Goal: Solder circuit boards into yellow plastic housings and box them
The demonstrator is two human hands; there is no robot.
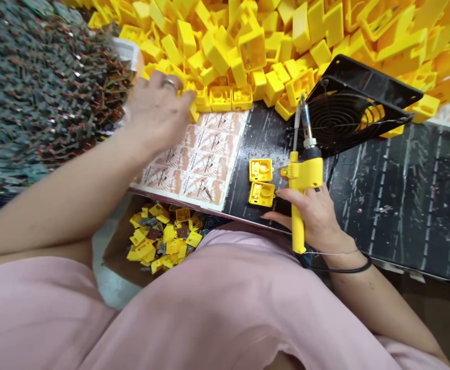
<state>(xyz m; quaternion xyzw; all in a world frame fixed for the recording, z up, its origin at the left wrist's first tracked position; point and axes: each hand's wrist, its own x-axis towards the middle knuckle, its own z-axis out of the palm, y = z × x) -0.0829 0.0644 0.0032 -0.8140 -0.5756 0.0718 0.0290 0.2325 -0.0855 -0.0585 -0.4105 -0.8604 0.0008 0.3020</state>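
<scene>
My right hand [317, 210] is closed round the yellow handle of a soldering gun [300, 174], its metal tip pointing up and away from me. Solder wire and a black cord trail past the wrist. Just left of it, two small yellow plastic cases [261, 169] lie with their hollow sides up, one in front of the other. My left hand [157, 108], with a ring on one finger, reaches over the near edge of the yellow pile. Its bent fingers are at a row of yellow cases [221, 97]; the fingertips are hidden, so whether it grips one is unclear.
A large heap of yellow cases [217, 49] covers the back. A black fan [336, 113] leans at its front right. Wired circuit boards [51, 87] are piled at left. Printed sheets [198, 159] lie on the black tabletop [394, 205]. Below the edge stands a box of yellow parts [167, 236].
</scene>
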